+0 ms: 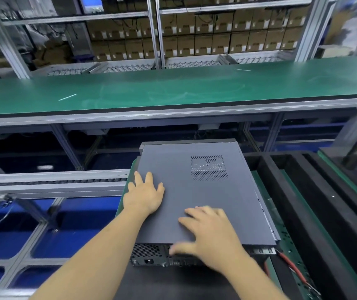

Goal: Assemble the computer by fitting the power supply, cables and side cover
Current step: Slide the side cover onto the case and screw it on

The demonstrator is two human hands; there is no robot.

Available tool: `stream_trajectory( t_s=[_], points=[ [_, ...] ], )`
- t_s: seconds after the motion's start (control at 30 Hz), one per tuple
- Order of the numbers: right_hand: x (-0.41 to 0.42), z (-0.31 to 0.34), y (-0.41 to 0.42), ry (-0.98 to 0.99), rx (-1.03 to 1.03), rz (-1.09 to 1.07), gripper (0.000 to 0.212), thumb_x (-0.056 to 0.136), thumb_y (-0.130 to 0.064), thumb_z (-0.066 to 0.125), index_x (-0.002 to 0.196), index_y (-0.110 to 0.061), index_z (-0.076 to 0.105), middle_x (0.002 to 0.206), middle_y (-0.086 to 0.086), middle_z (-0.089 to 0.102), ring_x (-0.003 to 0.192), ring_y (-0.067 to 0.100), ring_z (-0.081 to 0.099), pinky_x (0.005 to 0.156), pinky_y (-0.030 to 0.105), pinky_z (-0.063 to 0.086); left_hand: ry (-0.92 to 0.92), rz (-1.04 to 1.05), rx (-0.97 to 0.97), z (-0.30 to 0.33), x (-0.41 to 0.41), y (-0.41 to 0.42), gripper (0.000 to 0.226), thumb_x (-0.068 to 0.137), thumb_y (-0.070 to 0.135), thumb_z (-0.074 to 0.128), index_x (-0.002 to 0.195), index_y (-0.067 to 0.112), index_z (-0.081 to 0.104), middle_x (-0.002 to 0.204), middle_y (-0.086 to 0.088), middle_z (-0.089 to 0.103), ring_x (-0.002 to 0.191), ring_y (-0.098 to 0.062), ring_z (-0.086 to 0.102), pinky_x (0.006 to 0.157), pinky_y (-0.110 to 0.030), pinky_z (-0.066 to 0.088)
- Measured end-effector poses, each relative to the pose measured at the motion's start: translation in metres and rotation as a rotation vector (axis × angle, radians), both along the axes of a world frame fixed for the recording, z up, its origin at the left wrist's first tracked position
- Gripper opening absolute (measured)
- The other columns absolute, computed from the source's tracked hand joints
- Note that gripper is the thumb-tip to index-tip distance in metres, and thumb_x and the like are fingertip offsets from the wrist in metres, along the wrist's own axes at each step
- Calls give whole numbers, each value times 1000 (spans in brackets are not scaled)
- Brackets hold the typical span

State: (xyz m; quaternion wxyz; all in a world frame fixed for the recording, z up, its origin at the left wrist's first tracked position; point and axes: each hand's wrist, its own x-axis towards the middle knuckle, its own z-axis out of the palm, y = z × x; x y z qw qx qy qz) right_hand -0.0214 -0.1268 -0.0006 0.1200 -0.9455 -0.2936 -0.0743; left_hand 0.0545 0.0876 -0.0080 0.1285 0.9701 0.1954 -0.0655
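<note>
One dark-grey computer case [194,202] w/ one perforated vent patch [209,167] on its side cover lies flat on the near conveyor, rear panel toward the person, two hands on it: left hand [144,194] flat, fingers spread, right hand [210,230] pressing at the rear edge, gripping nothing.

Side cover [197,198]: matt grey sheet metal, perforated vent; bench top [173,89]: smooth green matting; frame [43,182]: dull aluminium.
</note>
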Motion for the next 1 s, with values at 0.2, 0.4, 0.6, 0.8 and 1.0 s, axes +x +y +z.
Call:
stream_trajectory(
  t_s=[0.2, 0.4, 0.6, 0.8, 1.0],
  points=[
    [109, 15, -41, 229, -18, -308, 68, 100, -69, 21, 161, -39, 18, 171, 8, 6, 158, 26, -3, 126, 47, 2, -96, -87, 72, -3, 5, -1, 60, 100, 55, 24, 153, 28, 25, 161, -15, 20, 149, -31, 16, 117, -46, 22],
    [132, -22, -68, 258, -250, -307, 80, 87, -80, -3, 160, -46, -3, 171, 4, -6, 157, 26, -11, 127, 46, -6, -73, -81, 103, -17, 2, -17, 67, 101, 56, 14, 160, 27, 1, 167, -12, -7, 154, -29, -8, 124, -44, -4],
    [133, -26, -69, 210, -247, -317, 81, 86, -82, 0, 159, -49, 8, 171, 2, 6, 157, 26, 1, 125, 46, 2, -130, -93, 182, -13, 3, -16, 61, 98, 56, 23, 148, 23, 33, 156, -17, 28, 146, -33, 21, 122, -45, 6],
    [144, -24, -67, 207, -243, -364, 71, 95, -75, 5, 160, -46, 6, 171, 11, -1, 156, 33, -7, 126, 46, -1, -201, -146, 92, -16, 13, -13, 63, 97, 57, 26, 149, 21, 31, 163, -11, 20, 150, -29, 15, 123, -41, 12],
    [149, -25, -65, 238, -273, -359, 78, 88, -80, -5, 159, -47, -8, 170, 7, -14, 156, 31, -17, 126, 47, -9, -113, -181, 138, -21, 23, -11, 70, 96, 62, 11, 159, 36, -2, 168, -1, -9, 154, -23, -10, 124, -41, -6]
  ],
)
